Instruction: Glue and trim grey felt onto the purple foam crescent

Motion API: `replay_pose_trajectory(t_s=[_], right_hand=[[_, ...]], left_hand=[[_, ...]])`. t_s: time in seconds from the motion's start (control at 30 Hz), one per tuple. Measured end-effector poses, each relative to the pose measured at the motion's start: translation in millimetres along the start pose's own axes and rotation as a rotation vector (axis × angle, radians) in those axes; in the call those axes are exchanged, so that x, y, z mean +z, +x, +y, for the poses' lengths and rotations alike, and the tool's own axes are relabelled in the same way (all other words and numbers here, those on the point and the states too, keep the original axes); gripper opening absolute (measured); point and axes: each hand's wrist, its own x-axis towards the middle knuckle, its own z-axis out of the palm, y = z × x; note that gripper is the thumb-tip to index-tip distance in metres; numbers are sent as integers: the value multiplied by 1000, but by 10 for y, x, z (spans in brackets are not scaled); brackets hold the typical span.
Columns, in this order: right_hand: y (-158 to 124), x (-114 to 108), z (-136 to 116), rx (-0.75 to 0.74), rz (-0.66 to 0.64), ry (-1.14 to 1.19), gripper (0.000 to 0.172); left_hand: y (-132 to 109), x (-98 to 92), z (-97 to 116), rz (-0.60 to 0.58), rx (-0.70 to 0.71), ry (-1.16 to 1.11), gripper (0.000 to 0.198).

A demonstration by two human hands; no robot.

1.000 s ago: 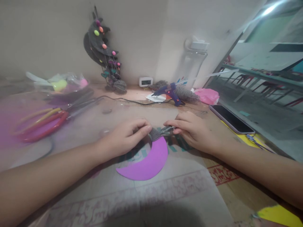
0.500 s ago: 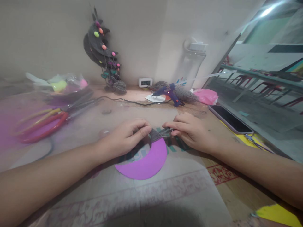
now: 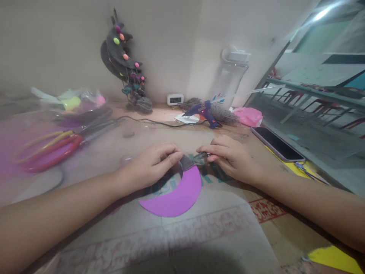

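Note:
A purple crescent (image 3: 176, 198) lies flat on the plastic-covered table, its upper tip wrapped in grey yarn (image 3: 186, 163). My left hand (image 3: 159, 163) pinches that wrapped tip between thumb and fingers; the very end is hidden beneath them. Just right of the crescent, my right hand (image 3: 228, 158) is closed on a small bundle of grey yarn strands (image 3: 202, 156). The strands run from the wrapped edge towards its fingertips.
Behind stand a blue glue gun (image 3: 201, 112), a small digital clock (image 3: 175, 99), a clear bottle (image 3: 230, 76) and a decorated grey moon (image 3: 118, 53). Red-handled scissors (image 3: 54, 156) lie left; a phone (image 3: 278, 144) lies right, near the table edge.
My right hand has shifted slightly, and the yarn beside the crescent now looks narrower and pulled closer round the tip. My left hand keeps its hold in the same place.

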Motion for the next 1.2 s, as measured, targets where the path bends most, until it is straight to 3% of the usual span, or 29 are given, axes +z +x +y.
replay_pose_trajectory(t_s=[0.67,0.93,1.2], right_hand=[[17,-6,-5,-57,-15,-68,35],[0,-13,-3,43,-11,-12,41],[-2,4,13,12,-31,-9,36]], left_hand=[[-3,-10,-6,-9,-6,46,38],[-5,-2,3,-1,-17,42,37],[-5,4,10,8,-28,34,37]])
